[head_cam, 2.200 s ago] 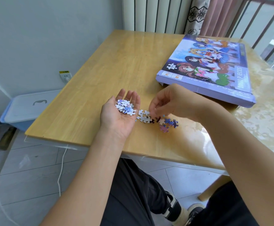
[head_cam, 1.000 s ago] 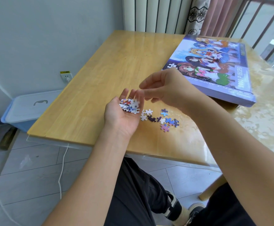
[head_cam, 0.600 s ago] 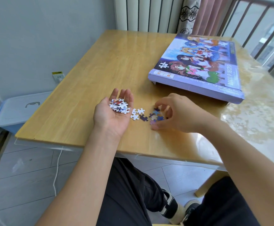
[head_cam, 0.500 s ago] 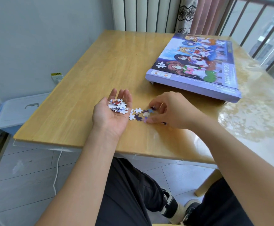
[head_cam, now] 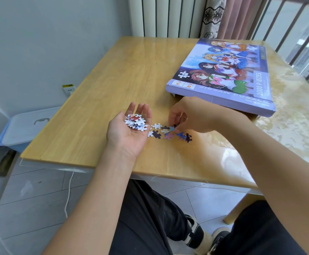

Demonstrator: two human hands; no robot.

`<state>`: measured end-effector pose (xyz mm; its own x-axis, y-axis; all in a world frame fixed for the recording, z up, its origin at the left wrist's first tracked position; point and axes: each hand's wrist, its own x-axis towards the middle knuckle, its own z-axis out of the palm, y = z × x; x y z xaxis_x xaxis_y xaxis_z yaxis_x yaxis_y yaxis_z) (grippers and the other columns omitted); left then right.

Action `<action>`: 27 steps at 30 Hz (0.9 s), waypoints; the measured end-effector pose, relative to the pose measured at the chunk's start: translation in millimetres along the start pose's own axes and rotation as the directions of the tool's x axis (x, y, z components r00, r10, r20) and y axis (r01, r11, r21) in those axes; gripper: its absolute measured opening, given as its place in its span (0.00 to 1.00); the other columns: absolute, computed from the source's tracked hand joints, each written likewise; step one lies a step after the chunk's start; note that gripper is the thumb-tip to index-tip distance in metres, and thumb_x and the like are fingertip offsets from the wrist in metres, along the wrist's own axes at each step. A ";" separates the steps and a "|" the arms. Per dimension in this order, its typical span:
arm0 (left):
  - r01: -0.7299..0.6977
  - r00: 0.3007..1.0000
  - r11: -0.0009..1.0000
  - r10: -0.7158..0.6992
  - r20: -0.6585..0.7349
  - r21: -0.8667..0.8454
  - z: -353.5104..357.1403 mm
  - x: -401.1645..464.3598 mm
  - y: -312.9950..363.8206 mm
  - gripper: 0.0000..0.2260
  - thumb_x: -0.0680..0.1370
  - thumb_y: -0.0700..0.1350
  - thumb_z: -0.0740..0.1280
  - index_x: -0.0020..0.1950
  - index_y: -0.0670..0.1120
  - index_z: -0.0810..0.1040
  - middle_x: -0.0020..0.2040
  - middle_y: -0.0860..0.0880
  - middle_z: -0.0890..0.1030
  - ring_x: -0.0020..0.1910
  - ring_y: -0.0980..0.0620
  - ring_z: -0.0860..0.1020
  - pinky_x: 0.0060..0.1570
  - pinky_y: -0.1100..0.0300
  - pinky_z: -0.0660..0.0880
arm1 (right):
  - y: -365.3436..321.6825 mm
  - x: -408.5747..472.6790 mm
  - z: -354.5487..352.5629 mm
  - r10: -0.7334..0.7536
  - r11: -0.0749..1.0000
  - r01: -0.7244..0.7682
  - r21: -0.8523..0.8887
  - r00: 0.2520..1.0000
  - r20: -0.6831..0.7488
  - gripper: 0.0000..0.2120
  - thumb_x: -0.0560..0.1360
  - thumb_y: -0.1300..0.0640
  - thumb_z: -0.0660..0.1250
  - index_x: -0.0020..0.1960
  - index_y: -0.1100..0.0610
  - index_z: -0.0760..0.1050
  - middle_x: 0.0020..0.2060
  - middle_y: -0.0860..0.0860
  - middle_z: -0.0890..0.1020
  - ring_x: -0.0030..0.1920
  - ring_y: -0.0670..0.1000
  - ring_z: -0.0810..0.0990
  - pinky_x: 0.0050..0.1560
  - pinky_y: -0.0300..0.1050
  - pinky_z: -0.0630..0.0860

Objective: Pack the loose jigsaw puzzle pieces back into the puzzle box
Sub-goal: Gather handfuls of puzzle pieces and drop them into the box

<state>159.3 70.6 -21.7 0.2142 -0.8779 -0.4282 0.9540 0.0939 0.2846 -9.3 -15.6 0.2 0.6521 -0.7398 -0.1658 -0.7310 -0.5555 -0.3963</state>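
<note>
Near the middle of the frame the left hand (head_cam: 129, 129) lies palm up on the pale wooden table (head_cam: 113, 85), fingers nearly straight, cradling a small heap of mostly white jigsaw pieces (head_cam: 135, 122) with one red piece on top. Just right of it, a loose scatter of white, dark purple, pink and blue cardboard puzzle pieces (head_cam: 169, 132) lies flat on the tabletop. The right hand (head_cam: 192, 115) reaches over this scatter with its fingers curled downward, thumb and fingertips closing on a piece at the upper edge of the group; whether that piece is off the table cannot be told. The large flat lilac puzzle box (head_cam: 223, 74), printed with cartoon figures and "1000 PIECES", sits closed in the upper right of the frame, apart from both hands. At the left edge, below the table, stands a white-lidded blue plastic storage bin (head_cam: 26, 127), and a white wall socket (head_cam: 69, 90) shows above it.
</note>
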 end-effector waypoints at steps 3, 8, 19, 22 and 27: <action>0.007 1.000 1.000 -0.006 -0.007 0.010 1.9 -0.8 -2.1 0.19 0.86 0.47 0.51 0.54 0.37 0.77 0.54 0.37 0.78 0.49 0.41 0.80 0.48 0.50 0.80 | -3.7 3.5 -4.0 0.005 0.999 -0.002 -0.048 0.999 0.051 0.07 0.73 0.57 0.76 0.49 0.51 0.82 0.43 0.44 0.84 0.40 0.43 0.80 0.39 0.37 0.73; 0.017 1.000 1.000 -0.017 -0.002 0.011 1.3 -1.1 -4.6 0.19 0.86 0.48 0.52 0.55 0.37 0.77 0.54 0.38 0.78 0.50 0.41 0.80 0.50 0.50 0.80 | -2.1 0.1 -3.9 -0.007 0.997 0.010 -0.077 0.999 0.039 0.06 0.73 0.56 0.75 0.47 0.49 0.80 0.42 0.43 0.83 0.43 0.46 0.81 0.44 0.44 0.78; 0.028 1.000 0.999 -0.028 -0.008 0.020 0.6 -1.5 -5.7 0.19 0.86 0.48 0.52 0.55 0.37 0.77 0.54 0.37 0.78 0.51 0.41 0.80 0.51 0.49 0.80 | 2.1 -10.6 -2.3 -0.081 0.986 0.092 0.141 0.993 -0.083 0.09 0.71 0.62 0.76 0.43 0.51 0.78 0.38 0.47 0.83 0.36 0.47 0.81 0.38 0.40 0.75; 0.023 1.000 0.999 -0.022 -0.002 0.038 0.7 -1.5 -8.2 0.19 0.86 0.47 0.52 0.54 0.37 0.77 0.55 0.37 0.78 0.49 0.41 0.80 0.53 0.49 0.79 | -12.9 -10.5 -13.7 -0.095 0.851 0.200 0.485 0.968 -0.233 0.08 0.72 0.67 0.75 0.45 0.60 0.78 0.35 0.53 0.82 0.31 0.48 0.78 0.36 0.41 0.77; 0.011 1.000 0.997 -0.010 -0.004 0.082 2.9 -3.2 -11.8 0.17 0.86 0.47 0.52 0.56 0.39 0.77 0.49 0.37 0.81 0.45 0.42 0.81 0.55 0.49 0.79 | -45.6 4.0 -15.1 -0.070 0.818 0.214 0.533 0.958 -0.277 0.09 0.71 0.67 0.76 0.50 0.64 0.80 0.39 0.56 0.85 0.31 0.50 0.81 0.35 0.42 0.79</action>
<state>146.7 70.9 -21.2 0.2052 -0.8769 -0.4346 0.9359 0.0459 0.3493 23.6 1.1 31.2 0.6205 -0.7752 0.1186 -0.3517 -0.4102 -0.8414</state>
